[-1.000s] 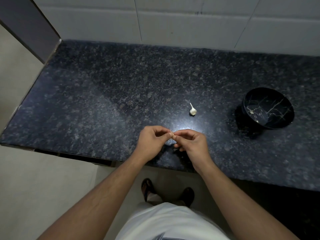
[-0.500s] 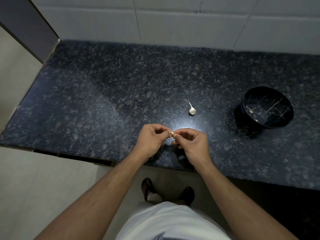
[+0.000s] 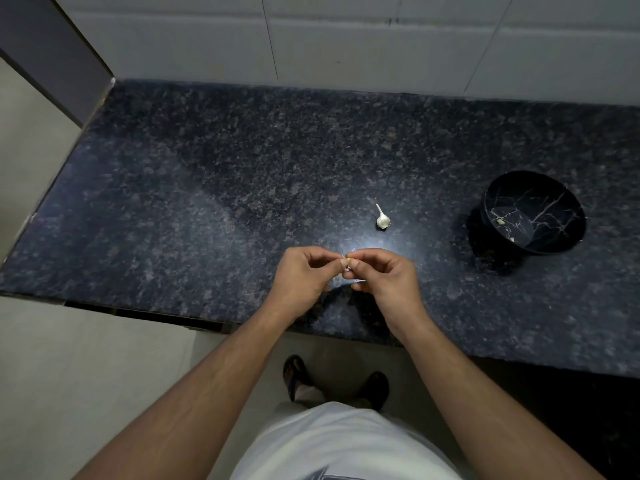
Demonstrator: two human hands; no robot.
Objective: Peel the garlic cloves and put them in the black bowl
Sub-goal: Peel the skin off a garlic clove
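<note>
While pinched, papery clove (image 3: 345,265).

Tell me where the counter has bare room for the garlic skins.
The widest bare stretch of counter runs from its left edge to the garlic bulb. Another lies between bulb and black bowl. It is crowded only near the front edge, where left hand and right hand pinch a clove.

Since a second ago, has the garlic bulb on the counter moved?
No. The garlic bulb lies in the same spot, left of the black bowl and beyond both hands.
</note>
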